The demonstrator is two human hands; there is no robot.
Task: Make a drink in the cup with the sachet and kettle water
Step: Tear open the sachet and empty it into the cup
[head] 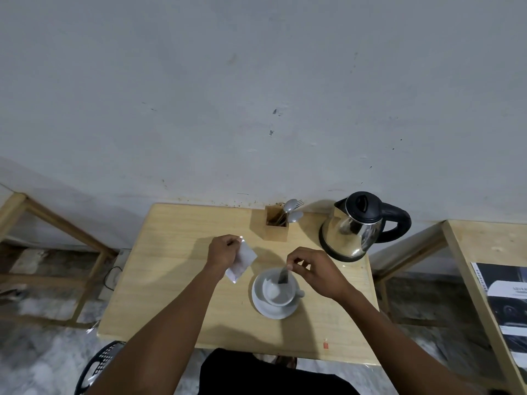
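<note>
A white cup (279, 292) stands on a white saucer (266, 308) near the middle of the wooden table (171, 280). My right hand (313, 270) hovers just above the cup's far rim and pinches a small dark tea bag (283, 277) that hangs into the cup. My left hand (224, 252) is to the left of the cup and holds a white sachet wrapper (243, 260) above the table. A steel kettle (355, 226) with a black lid and handle stands at the table's far right corner, its lid closed.
A wooden holder (276, 228) with spoons and a fork stands against the wall, left of the kettle. A small orange tag (325, 344) lies near the table's front edge. Another table with a printed booklet (504, 297) is on the right, a wooden frame (57, 252) on the left.
</note>
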